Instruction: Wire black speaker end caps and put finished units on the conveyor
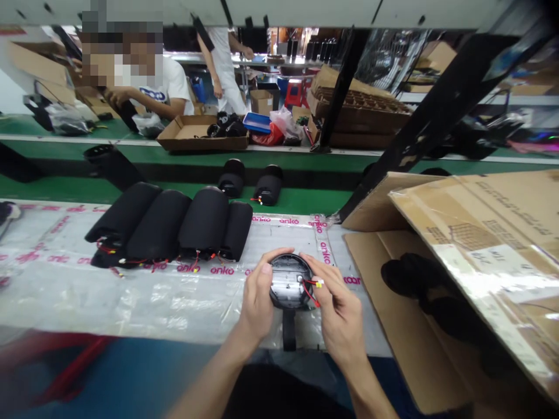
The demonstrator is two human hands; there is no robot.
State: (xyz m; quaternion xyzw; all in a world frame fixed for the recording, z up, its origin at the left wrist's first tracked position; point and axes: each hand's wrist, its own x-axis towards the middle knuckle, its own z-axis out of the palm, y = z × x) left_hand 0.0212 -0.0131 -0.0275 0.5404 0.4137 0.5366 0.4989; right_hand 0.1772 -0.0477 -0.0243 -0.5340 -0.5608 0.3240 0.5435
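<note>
The left hand [259,302] clasps a round black cap [286,280], the right hand [340,311] pinches its red wire [312,294], which a hard tug could tear loose.

Cylinders [205,221] lie left of the cardboard flaps [393,308].

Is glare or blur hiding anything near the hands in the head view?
Head view: left hand, right hand and round black housing look fairly sharp; glare covers the plastic-wrapped cardboard at right; the red-and-blue foreground lower left is blurred; edges bow from wide-angle distortion.
</note>
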